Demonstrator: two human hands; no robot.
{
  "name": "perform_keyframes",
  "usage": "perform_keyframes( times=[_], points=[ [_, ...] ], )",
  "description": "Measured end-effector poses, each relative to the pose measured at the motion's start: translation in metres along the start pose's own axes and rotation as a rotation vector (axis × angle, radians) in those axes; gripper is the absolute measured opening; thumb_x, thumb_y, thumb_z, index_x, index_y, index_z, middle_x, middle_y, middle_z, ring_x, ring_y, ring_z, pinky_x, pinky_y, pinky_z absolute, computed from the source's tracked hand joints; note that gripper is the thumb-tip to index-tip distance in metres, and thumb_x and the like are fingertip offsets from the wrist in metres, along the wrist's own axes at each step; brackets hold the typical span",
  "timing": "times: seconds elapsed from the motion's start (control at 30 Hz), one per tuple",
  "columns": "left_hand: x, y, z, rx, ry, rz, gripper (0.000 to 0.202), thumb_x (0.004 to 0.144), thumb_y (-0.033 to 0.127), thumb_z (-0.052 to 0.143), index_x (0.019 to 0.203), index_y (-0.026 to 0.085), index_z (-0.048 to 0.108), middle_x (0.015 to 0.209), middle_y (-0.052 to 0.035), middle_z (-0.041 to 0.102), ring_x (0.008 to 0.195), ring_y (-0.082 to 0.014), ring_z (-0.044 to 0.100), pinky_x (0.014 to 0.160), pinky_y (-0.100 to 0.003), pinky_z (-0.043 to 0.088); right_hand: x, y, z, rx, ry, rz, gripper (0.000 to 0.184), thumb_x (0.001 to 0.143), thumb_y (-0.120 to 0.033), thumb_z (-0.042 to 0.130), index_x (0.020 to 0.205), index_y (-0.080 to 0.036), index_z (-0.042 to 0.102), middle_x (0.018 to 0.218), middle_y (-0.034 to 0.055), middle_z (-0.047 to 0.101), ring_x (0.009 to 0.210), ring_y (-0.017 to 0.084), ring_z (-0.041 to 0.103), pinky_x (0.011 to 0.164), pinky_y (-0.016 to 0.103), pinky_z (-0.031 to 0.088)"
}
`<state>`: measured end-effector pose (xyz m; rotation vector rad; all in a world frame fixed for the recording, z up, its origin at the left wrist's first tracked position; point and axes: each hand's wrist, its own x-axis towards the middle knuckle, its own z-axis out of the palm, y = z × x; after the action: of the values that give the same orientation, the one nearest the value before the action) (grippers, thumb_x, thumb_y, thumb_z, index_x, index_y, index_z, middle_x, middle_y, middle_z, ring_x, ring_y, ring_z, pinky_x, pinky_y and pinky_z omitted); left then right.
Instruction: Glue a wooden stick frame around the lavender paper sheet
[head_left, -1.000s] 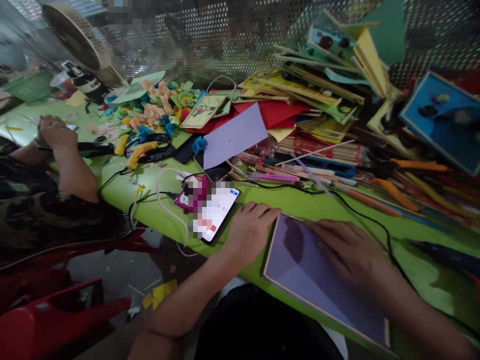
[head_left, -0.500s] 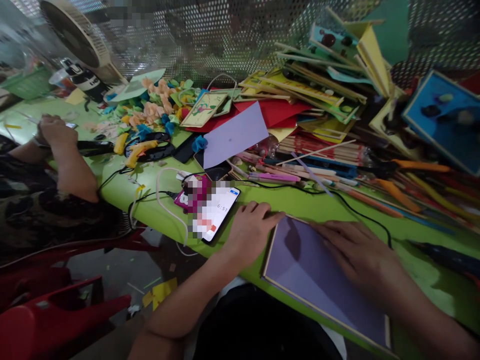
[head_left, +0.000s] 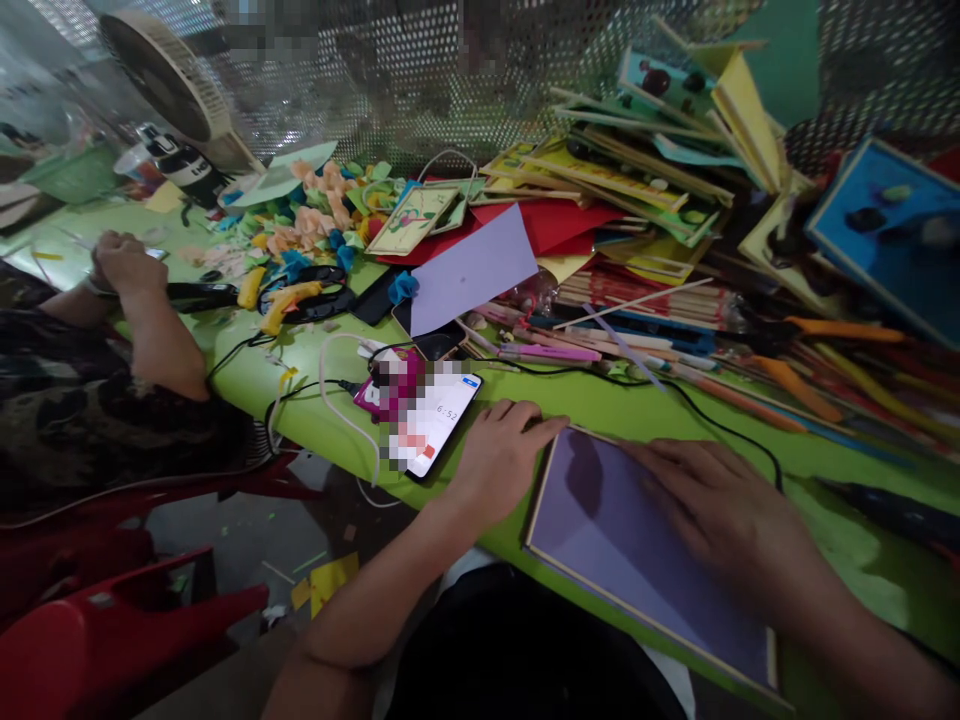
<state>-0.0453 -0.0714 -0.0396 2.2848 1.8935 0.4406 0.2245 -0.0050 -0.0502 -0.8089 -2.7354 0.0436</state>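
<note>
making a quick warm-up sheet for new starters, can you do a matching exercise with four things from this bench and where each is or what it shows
Column one
1. left hand
2. right hand
3. lit phone
4. fan

Column two
A. back left of the view, next to the black bottle
B. laid over the right-hand part of the purple board
C. screen reading 6:52
D. at the purple board's upper left corner

Right pairs: 1-D, 2-B, 3-C, 4-A
</note>
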Motion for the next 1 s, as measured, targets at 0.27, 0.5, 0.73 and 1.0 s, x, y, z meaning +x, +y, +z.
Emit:
perform_keyframes(
  times=[0.27,0.5,0.73,1.0],
  points=[
    [0.0026,0.0053,-0.0009,0.096,-0.024,0.021,0.042,0.101,0.014,0.046,0.135,0.032,0.065,0.115,-0.0053,0.064,0.105,-0.0231,0.057,0.086,-0.038,0.049,0.0020,-0.0041,0.0003,-0.056,-0.008,-0.017,0.038,0.103,-0.025,0.044,0.134,-0.018,0.066,0.116,0.0114,0.073,0.104,0.028,0.065,0.086,0.043,0.050],
    [0.0006,-0.0003,0.0014,-0.033,0.009,-0.008,0.048,0.098,0.006,0.044,0.139,0.026,0.061,0.118,-0.0060,0.066,0.107,-0.0211,0.059,0.093,-0.037,0.050,0.0024,-0.0017,-0.0004,-0.064,0.035,-0.053,0.039,0.102,-0.026,0.045,0.135,-0.018,0.064,0.113,0.0111,0.073,0.101,0.028,0.064,0.083,0.042,0.050],
    [-0.0006,0.0021,-0.0003,0.028,0.006,0.006,0.045,0.099,0.010,0.047,0.136,0.031,0.064,0.115,-0.0056,0.064,0.104,-0.0221,0.058,0.088,-0.037,0.051,0.0009,0.0007,0.0014,-0.038,0.035,-0.037,0.039,0.102,-0.025,0.044,0.134,-0.021,0.066,0.113,0.0102,0.073,0.102,0.028,0.065,0.085,0.042,0.051],
    [0.0016,0.0048,-0.0009,0.015,0.016,-0.019,0.041,0.099,0.011,0.047,0.129,0.030,0.068,0.113,-0.0047,0.065,0.104,-0.0222,0.058,0.087,-0.037,0.051,-0.0013,0.0000,0.0046,-0.023,-0.004,-0.009,0.039,0.102,-0.026,0.047,0.137,-0.022,0.063,0.117,0.0103,0.073,0.106,0.028,0.064,0.089,0.044,0.050]
  ],
)
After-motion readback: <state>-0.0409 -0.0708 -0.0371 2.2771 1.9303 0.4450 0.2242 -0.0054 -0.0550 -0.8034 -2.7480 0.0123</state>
